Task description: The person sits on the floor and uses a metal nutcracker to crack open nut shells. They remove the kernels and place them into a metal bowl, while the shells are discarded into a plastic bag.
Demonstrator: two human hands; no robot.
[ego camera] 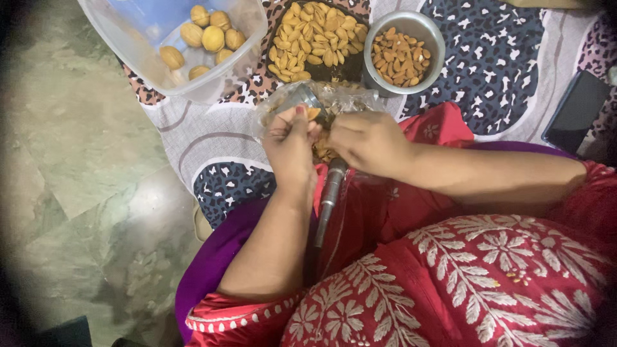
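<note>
My left hand [290, 142] pinches a small tan almond [313, 114] between thumb and fingers. My right hand [366, 141] is curled close beside it, fingers closed on the same nut or its shell; which, I cannot tell. Both hands hover over a clear plastic sheet [334, 97] strewn with shell bits. A metal hammer [329, 199] lies under the hands, its handle running down toward my lap and its head [303, 96] showing above the left hand.
A dark plate of unshelled almonds [318, 40] and a steel bowl [437, 45] of shelled kernels sit on a patterned cloth [501, 71]. A clear plastic tub [244, 58] with walnuts stands at upper left. A dark phone [575, 112] lies at right. Stone floor [77, 167] at left.
</note>
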